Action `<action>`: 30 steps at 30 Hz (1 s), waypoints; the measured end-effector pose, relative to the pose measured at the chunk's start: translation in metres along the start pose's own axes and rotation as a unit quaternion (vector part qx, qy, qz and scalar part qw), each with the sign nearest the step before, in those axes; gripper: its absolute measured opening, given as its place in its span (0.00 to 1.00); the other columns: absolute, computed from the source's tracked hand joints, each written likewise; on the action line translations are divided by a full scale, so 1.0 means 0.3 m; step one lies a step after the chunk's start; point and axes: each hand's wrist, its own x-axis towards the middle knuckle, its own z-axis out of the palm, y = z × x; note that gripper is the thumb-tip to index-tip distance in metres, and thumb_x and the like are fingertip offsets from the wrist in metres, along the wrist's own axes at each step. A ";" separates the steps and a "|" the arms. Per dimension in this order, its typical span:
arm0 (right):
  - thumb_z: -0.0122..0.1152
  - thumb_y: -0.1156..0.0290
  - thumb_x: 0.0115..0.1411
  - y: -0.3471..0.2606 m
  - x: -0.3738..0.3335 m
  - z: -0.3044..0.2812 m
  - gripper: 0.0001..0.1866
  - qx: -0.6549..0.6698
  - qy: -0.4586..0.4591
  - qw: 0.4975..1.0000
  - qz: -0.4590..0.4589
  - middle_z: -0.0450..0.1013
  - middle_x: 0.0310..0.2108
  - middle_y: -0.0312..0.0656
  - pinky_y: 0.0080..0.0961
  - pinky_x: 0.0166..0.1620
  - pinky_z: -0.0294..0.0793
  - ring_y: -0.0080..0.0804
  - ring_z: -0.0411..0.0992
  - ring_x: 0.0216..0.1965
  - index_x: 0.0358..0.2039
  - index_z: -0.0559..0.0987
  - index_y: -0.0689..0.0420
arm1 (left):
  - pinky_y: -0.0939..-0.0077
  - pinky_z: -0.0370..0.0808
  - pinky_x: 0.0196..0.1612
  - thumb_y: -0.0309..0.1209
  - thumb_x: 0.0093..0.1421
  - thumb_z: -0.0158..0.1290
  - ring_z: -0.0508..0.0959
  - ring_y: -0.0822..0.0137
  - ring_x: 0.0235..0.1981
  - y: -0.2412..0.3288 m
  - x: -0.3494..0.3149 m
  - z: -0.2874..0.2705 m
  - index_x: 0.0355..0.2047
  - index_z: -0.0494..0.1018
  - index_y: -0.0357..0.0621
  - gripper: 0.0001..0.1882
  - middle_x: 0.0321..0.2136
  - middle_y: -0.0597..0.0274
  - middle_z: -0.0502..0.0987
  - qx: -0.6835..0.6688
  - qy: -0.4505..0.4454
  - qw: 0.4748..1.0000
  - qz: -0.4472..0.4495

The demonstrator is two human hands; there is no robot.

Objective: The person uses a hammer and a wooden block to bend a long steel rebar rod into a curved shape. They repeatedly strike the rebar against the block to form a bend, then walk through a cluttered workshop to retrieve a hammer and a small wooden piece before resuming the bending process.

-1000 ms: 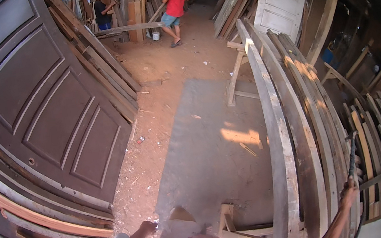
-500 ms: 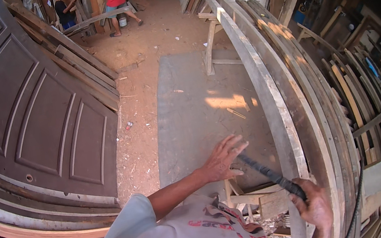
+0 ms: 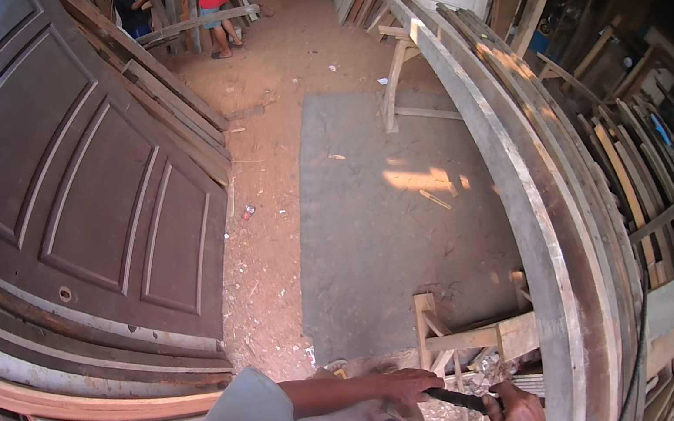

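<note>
A short black stick (image 3: 462,400), its surface looking wrapped, lies slantwise between my hands in front of my body. My right hand (image 3: 518,416) is closed around its lower right end. At its upper left end, my left hand (image 3: 409,384) is against the stick with the fingers bent over it; part of that grip is hidden. Just right of my right hand run long wooden boards (image 3: 543,266), laid side by side. Beyond my hands is a wooden trestle (image 3: 476,338) under the boards.
A brown panelled door (image 3: 75,172) leans over stacked planks at left. A grey sheet (image 3: 395,245) covers the floor ahead, with wood scraps on it. A far trestle (image 3: 395,87) supports the boards. Upright timber strips (image 3: 657,169) fill the right. Two people (image 3: 215,9) stand far off by a plank.
My left hand, open and apart from the stick's far end before, has come down onto it. My right hand and the stick have moved lower, toward my body. The view has shifted slightly.
</note>
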 end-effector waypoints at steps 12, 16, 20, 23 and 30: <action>0.70 0.60 0.57 0.113 -0.608 0.190 0.41 0.125 0.327 0.932 0.097 0.74 0.51 0.56 0.42 0.54 0.73 0.56 0.74 0.51 0.67 0.63 0.58 | 0.56 0.69 0.58 0.38 0.63 0.54 0.73 0.45 0.55 0.264 0.013 0.291 0.55 0.70 0.40 0.23 0.52 0.46 0.74 0.031 -0.052 0.998 0.027; 0.68 0.57 0.58 0.229 -0.939 0.363 0.37 -0.025 0.475 0.865 0.163 0.63 0.61 0.54 0.55 0.62 0.62 0.54 0.63 0.63 0.65 0.66 0.54 | 0.56 0.72 0.53 0.35 0.61 0.57 0.76 0.43 0.50 0.617 0.047 0.413 0.51 0.73 0.38 0.20 0.46 0.42 0.76 0.030 -0.121 0.992 -0.003; 0.69 0.59 0.53 0.269 -1.340 0.572 0.35 -0.099 0.460 0.858 0.207 0.63 0.62 0.51 0.54 0.66 0.56 0.48 0.61 0.65 0.60 0.70 0.55 | 0.56 0.73 0.51 0.31 0.59 0.58 0.76 0.42 0.49 0.776 0.123 0.723 0.51 0.73 0.37 0.20 0.46 0.41 0.76 0.086 -0.247 0.960 0.097; 0.68 0.60 0.52 0.248 -1.537 0.709 0.30 -0.024 0.452 0.864 0.220 0.69 0.54 0.48 0.45 0.59 0.66 0.45 0.67 0.58 0.54 0.73 0.57 | 0.54 0.73 0.49 0.29 0.59 0.58 0.76 0.41 0.46 0.899 0.159 0.923 0.50 0.73 0.37 0.19 0.43 0.42 0.76 0.123 -0.322 0.917 0.199; 0.64 0.47 0.59 0.242 -1.735 0.925 0.32 0.362 0.388 0.735 0.423 0.74 0.45 0.54 0.37 0.48 0.75 0.46 0.75 0.49 0.52 0.75 0.63 | 0.57 0.74 0.46 0.31 0.61 0.58 0.78 0.42 0.43 1.165 0.248 1.186 0.50 0.73 0.36 0.18 0.40 0.42 0.77 0.071 -0.419 0.878 0.219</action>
